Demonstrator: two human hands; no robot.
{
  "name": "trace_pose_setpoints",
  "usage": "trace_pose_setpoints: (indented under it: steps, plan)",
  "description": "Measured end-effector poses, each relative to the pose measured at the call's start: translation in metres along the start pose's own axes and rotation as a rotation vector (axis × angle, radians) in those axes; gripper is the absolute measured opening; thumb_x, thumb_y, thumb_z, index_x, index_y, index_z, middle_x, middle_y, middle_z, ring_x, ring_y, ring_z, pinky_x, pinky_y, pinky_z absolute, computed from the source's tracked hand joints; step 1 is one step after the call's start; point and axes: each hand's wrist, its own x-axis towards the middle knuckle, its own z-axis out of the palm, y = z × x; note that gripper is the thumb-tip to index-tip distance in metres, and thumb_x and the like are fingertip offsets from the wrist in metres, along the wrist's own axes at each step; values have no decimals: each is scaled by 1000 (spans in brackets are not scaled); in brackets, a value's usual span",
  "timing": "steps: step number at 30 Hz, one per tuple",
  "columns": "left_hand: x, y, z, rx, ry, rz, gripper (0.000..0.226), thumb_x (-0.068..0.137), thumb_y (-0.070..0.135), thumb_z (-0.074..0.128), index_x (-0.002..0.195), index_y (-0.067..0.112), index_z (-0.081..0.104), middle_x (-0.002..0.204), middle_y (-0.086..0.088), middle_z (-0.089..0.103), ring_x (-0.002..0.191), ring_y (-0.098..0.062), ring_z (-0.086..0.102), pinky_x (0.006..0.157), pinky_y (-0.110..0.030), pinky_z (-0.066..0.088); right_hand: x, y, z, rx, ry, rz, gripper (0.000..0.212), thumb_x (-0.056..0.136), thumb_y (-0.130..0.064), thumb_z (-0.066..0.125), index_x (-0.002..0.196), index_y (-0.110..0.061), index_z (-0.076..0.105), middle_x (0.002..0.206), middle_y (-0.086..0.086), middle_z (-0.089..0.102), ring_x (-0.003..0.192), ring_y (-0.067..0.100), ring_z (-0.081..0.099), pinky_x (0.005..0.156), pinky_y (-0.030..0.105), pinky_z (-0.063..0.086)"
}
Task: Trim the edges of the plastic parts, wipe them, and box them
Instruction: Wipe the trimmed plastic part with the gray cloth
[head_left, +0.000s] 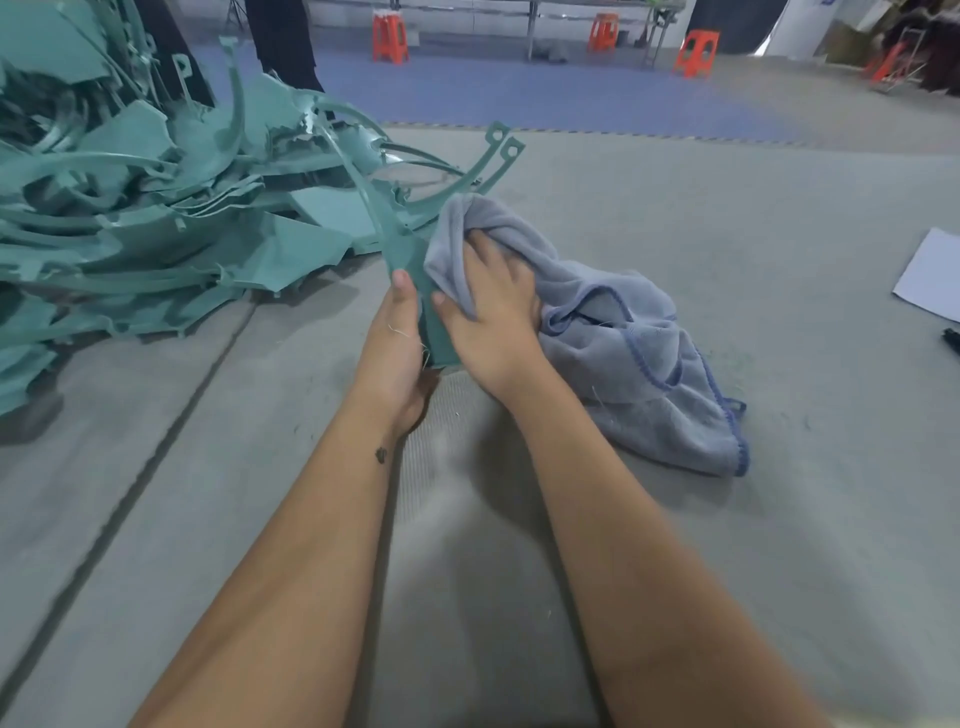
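Note:
A teal plastic part (410, 260) with long curved arms stands tilted over the grey mat, its arms ending in ringed tips at the upper middle. My left hand (397, 343) grips its lower end from the left, thumb up along the edge. My right hand (493, 306) presses a grey-blue cloth (639, 364) against the part's right side, fingers curled into the fabric. The rest of the cloth trails onto the mat at the right.
A big heap of teal plastic parts and offcuts (135, 218) fills the left side. A white sheet (930, 275) and a dark object (951, 340) lie at the right edge. Orange stools (388, 37) and a person's dark legs (280, 41) stand at the back.

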Motion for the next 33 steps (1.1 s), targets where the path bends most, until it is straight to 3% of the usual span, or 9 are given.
trace_pose_setpoints:
  steps: [5,8,11,13,16,19,22,28,33]
  plan:
    - [0,8,-1,-244,123,-159,49,99,57,37,124,20,58,97,-2,75,86,-13,73,62,-27,58,-25,-1,-1,422,-51,-153,13,82,-10,65,92,-6,73,94,5,70,91,20,63,80,33,50]
    - [-2,13,-5,-289,112,-237,73,91,70,38,125,9,57,106,-21,71,92,-28,72,64,-35,60,-34,5,-8,582,-215,-18,30,73,-16,66,48,-22,51,50,-13,41,51,4,37,48,16,29]
    - [-2,12,-5,-261,74,-228,82,91,72,30,127,4,57,104,-20,72,92,-28,72,64,-34,59,-33,1,-10,627,-179,-25,28,78,-9,64,56,-27,60,56,-12,51,57,7,46,54,18,37]
    - [0,9,-3,-214,79,-184,71,95,68,22,119,15,62,98,-11,75,92,-23,73,64,-33,58,-22,-3,-9,540,-63,-120,12,83,-2,62,84,-11,71,84,1,69,82,19,62,76,32,50]
    - [1,8,0,-139,100,-151,63,97,66,17,113,26,64,108,-6,73,101,-20,70,72,-34,59,-7,-3,-4,237,19,-152,30,85,-12,59,115,-11,65,116,1,66,113,21,57,100,35,42]
    - [-3,9,3,-219,148,-169,60,98,64,24,124,22,57,110,1,71,97,-16,70,72,-32,58,-17,0,0,381,-72,-121,6,80,-8,64,81,-10,70,85,4,69,89,21,63,79,36,50]
    - [-5,11,0,-307,157,-181,63,97,63,29,121,14,61,110,-6,72,100,-20,70,84,-35,58,-27,3,-4,540,-211,-16,31,69,-7,65,48,-16,43,49,-1,39,52,10,37,49,28,27]
    - [-3,13,-5,-276,58,-230,74,96,66,30,115,3,63,108,-21,71,98,-30,70,77,-41,60,-34,-5,-10,572,-146,96,37,67,-14,59,44,-22,31,44,-9,26,48,9,25,47,25,22]
    - [0,11,-3,-232,41,-153,73,99,62,12,130,13,58,124,-11,66,112,-29,65,89,-43,56,-32,24,-25,77,12,218,33,75,-22,51,46,-17,35,45,-4,33,59,23,40,60,32,26]
